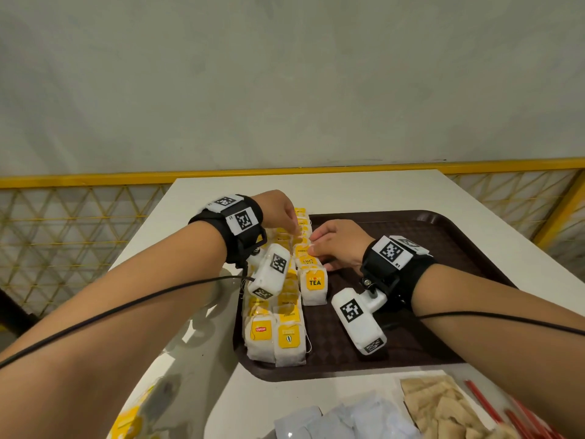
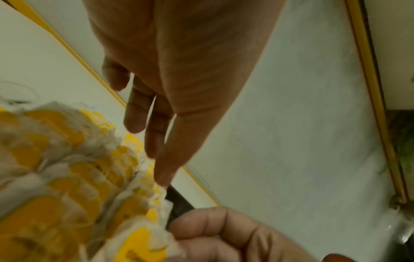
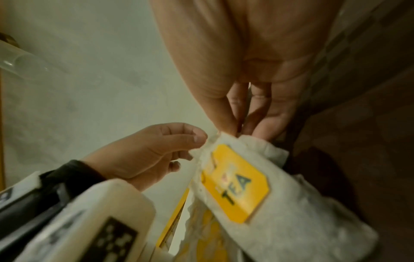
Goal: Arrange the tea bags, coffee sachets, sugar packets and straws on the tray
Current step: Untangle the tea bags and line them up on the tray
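Both hands [image 1: 285, 213] [image 1: 335, 245] pinch tea bags [image 1: 304, 248] rowed lengthwise, front-to-back, on tray [image 1: 443, 280].

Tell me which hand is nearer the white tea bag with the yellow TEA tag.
Right. The right hand touches that row just behind the tea bag; the left hand is farther back.

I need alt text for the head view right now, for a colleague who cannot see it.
Both hands, left hand and right hand, finger the far end of rows of yellow-tagged tea bags lined along the left side of a dark brown tray on a white table. Pale blue packets, brown sachets and red straws wait off the tray, nearer the camera.
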Demonstrator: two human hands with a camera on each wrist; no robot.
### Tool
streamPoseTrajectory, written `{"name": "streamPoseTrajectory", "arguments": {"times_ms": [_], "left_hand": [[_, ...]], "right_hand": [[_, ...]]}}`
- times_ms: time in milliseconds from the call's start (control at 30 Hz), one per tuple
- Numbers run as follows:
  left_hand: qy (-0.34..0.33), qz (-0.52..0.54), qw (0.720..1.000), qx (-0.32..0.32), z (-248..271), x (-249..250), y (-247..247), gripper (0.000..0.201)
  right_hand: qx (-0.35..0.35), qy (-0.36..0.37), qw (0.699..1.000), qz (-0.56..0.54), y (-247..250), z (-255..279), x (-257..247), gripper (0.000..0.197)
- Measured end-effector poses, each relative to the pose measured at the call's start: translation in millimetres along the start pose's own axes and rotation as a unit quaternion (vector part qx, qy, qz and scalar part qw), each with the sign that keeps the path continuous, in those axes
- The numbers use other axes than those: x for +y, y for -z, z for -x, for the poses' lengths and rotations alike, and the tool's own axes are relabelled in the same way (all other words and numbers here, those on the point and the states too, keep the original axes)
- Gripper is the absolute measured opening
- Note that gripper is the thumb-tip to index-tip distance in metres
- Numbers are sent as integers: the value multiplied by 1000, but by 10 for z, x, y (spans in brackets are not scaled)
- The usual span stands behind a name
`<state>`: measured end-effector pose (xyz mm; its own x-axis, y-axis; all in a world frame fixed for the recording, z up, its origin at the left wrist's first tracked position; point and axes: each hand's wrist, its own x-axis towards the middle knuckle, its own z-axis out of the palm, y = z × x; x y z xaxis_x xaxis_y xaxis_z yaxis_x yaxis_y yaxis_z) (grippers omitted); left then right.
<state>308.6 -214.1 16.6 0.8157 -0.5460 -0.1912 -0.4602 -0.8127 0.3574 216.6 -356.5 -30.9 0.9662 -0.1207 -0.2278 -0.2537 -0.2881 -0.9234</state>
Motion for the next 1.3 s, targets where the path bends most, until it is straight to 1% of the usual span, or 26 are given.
{"name": "streamPoseTrajectory", "arguments": {"times_ms": [67,133,267,367,467,533,600,700,767,867,900,967,1033,1067,1133,1233,1300], "left_hand": [[8,-3,999,-54,42,4,26,19],[10,-27,996,-80,64,6,-25,14],[-4,-59,996,-65,68,5,-146,15],[-13,-37,997,-64,121,25,-122,17],[-23,-51,995,-81,163,46,-82,17],[-21,-63,994,-87,171,51,-65,14],[-16,-66,995,-70,152,57,-63,13],[-10,-67,997,-29,101,84,-126,17],[-4,-66,998,-20,76,80,-185,19],[-1,-39,999,9,86,58,-188,13],[-2,-29,999,14,102,52,-161,19],[0,-24,1000,-17,158,49,-110,29],[4,-36,997,-66,201,53,-99,27],[1,-49,996,-77,206,48,-117,23],[-8,-79,994,-71,199,56,-159,15],[-11,-103,993,-50,175,83,-186,13],[-10,-116,992,-45,168,106,-197,14]], "right_hand": [[15,12,1000,15,2,5,-11,17],[13,10,1000,3,-3,17,-18,17],[12,6,1000,-11,10,57,-6,25],[-21,2,999,46,80,124,42,23],[-53,7,995,79,157,200,107,22],[-71,14,995,68,182,232,122,22],[-80,24,995,51,174,251,108,22],[-71,34,996,34,115,242,89,20],[-54,31,998,26,54,221,76,18],[-16,15,999,31,2,176,70,18],[-8,9,1000,26,-5,162,70,19],[-3,2,1000,17,-17,151,73,19],[-6,1,1000,4,-29,169,72,17],[-12,2,1000,-5,-32,185,69,15],[-25,3,999,-22,-11,231,51,13],[-38,-10,999,-13,93,327,18,15],[-78,-22,997,14,159,406,7,18]]}}
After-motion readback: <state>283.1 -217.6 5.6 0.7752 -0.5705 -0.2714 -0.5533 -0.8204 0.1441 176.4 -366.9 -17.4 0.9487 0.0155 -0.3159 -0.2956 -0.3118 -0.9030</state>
